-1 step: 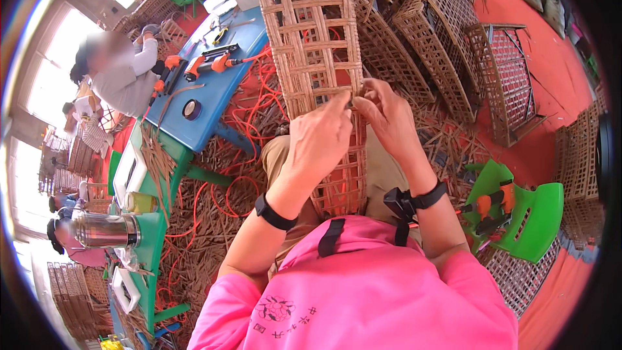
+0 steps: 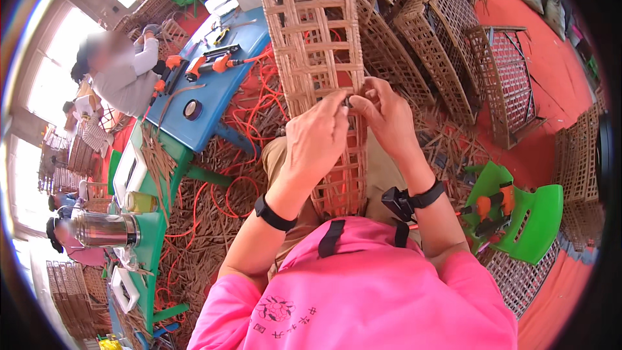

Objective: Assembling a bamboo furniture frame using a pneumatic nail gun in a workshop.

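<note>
A long brown woven basket with an open lattice stands upright between my knees, reaching past the top of the view. My left hand is closed in a pinch at the basket's right edge, with a small dark bit at its fingertips that is too small to name. Directly beside it, my right hand pinches the same edge, thumb and forefinger meeting near the left fingertips. The fingers hide the strands they grip.
On the left, a blue table holds orange-and-black nail guns and a tape roll. A steel flask stands on a green table. Woven frames are stacked right. A green chair carries another tool. Red hoses cross strip scraps.
Both hands have shifted very slightly, the left fingers a little lower and to the left. The basket's top has tipped slightly to the right.
</note>
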Demonstrator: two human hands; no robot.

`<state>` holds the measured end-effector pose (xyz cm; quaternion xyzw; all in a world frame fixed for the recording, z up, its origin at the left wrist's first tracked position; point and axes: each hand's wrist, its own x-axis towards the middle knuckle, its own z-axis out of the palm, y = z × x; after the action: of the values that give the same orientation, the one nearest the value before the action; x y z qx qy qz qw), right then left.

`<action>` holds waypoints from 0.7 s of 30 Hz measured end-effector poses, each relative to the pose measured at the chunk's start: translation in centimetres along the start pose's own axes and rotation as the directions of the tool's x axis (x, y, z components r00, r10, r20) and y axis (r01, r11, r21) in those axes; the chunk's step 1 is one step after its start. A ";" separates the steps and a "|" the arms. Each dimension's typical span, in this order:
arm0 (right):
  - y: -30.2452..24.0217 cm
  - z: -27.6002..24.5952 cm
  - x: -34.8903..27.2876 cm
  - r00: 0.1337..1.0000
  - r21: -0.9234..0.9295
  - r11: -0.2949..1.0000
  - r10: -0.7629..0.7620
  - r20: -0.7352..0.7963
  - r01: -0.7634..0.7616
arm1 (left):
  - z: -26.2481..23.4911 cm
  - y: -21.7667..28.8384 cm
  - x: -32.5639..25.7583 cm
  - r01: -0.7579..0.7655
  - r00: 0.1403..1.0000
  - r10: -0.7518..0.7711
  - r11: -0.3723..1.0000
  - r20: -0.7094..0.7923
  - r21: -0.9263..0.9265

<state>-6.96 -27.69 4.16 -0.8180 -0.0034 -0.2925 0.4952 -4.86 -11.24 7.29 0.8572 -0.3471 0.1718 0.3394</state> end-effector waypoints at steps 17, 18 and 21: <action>1.4 -1.3 1.1 0.984 -0.080 0.995 -0.050 0.173 0.064 | -2.5 -5.4 7.4 0.066 0.864 -0.159 0.976 -0.478 -0.206; 1.5 -1.4 0.8 0.980 -0.021 1.000 0.014 0.198 -0.010 | -2.4 -5.4 8.1 0.078 0.864 -0.190 0.965 -0.467 -0.250; 1.5 -1.1 0.9 0.976 0.091 0.995 0.030 0.215 -0.051 | -3.0 -5.1 10.2 0.072 0.870 -0.112 0.992 -0.480 -0.101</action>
<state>-6.29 -29.58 3.77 -0.8198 -0.0539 -0.1924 0.5367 5.69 -11.33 12.49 0.7883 -0.2163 0.3506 0.4569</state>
